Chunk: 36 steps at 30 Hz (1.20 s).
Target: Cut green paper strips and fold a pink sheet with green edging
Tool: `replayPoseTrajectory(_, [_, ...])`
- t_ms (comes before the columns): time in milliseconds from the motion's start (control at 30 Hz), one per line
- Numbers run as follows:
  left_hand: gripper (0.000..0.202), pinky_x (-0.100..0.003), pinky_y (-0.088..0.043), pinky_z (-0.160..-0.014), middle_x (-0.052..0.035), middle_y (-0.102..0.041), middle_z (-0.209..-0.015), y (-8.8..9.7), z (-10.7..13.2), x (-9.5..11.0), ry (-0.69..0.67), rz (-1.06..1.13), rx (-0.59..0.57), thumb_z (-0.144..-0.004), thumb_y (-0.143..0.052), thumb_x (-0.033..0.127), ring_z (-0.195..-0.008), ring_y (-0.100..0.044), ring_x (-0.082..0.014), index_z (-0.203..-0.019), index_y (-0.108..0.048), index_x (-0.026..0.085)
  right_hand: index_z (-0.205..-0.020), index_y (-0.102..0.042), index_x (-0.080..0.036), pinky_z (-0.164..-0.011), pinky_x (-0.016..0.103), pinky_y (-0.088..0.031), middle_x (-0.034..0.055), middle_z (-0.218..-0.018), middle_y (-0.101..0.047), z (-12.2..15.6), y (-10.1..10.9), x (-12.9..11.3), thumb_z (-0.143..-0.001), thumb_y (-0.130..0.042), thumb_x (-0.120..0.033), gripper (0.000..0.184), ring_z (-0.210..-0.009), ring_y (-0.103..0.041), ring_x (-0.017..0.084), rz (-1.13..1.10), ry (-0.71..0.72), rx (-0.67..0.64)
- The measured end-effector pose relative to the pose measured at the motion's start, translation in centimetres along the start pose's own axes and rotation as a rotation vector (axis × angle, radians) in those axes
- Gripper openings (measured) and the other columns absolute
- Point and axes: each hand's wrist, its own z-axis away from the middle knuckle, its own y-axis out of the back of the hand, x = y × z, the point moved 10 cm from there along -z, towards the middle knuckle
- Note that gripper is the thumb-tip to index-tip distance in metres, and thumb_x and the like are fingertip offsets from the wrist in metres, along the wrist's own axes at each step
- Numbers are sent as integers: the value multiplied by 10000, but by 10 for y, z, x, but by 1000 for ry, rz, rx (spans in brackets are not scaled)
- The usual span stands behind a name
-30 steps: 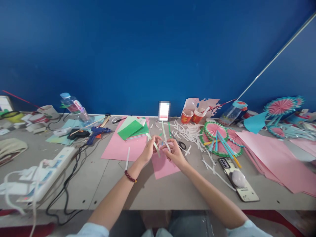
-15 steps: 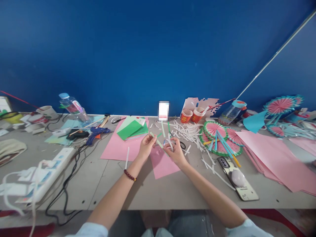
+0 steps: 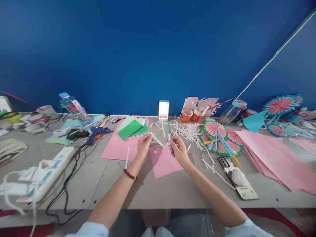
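Observation:
My left hand pinches the upper end of a narrow pale green paper strip, which slants down to the right over a pink paper sheet. The strip's free end stops short of my right hand. In those closed right fingers is a roll of tape, turned nearly edge-on and partly hidden by the fingers. Left of my left hand, green paper sheets lie on a larger pink sheet.
White paper scraps lie beyond my right hand, near red paper cups. Fan-folded paper watermelons and a phone lie to the right. Leftward are a blue glue gun, a power strip and cables.
My right hand has let go of the strip's lower end and turned, so the tape roll shows edge-on. My left hand has shifted slightly left, still with the strip.

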Motion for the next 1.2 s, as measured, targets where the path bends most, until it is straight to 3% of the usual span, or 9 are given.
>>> replayPoseTrajectory(267, [283,-255,-450,-684,-57,-675,-886,-12,10,5,-18,-4,-51,-678,-727,364,-758,-576,-148,-879,-701,167,-780,-555,-185,-304,168,-262,-79,-480,-439,12,-18,-2,-726,-645,-498,330,-341,-344,46,41,-105,-97])
replayPoseTrajectory(600, [270,-237,-430,-580,-35,-661,-700,-30,22,7,1,-81,-169,-706,-697,409,-650,-563,-137,-794,-726,156,-728,-583,-174,-401,199,-234,-81,-476,-332,14,-11,-13,-735,-639,-478,309,-424,-265,58,175,-9,-11])
replayPoseTrajectory(733, [248,-239,-452,-598,-49,-683,-708,-39,28,12,-1,-32,-242,-712,-683,398,-673,-604,-149,-752,-723,156,-728,-582,-172,-419,204,-212,-87,-488,-291,13,-4,-14,-742,-639,-459,294,-442,-245,61,168,15,40])
replayPoseTrajectory(1200, [252,-253,-451,-615,-55,-704,-707,-43,35,2,93,-11,-244,-720,-656,375,-675,-623,-163,-806,-751,158,-745,-565,-176,-419,205,-186,-92,-473,-304,15,-7,-11,-766,-627,-436,268,-436,-237,60,113,14,29])
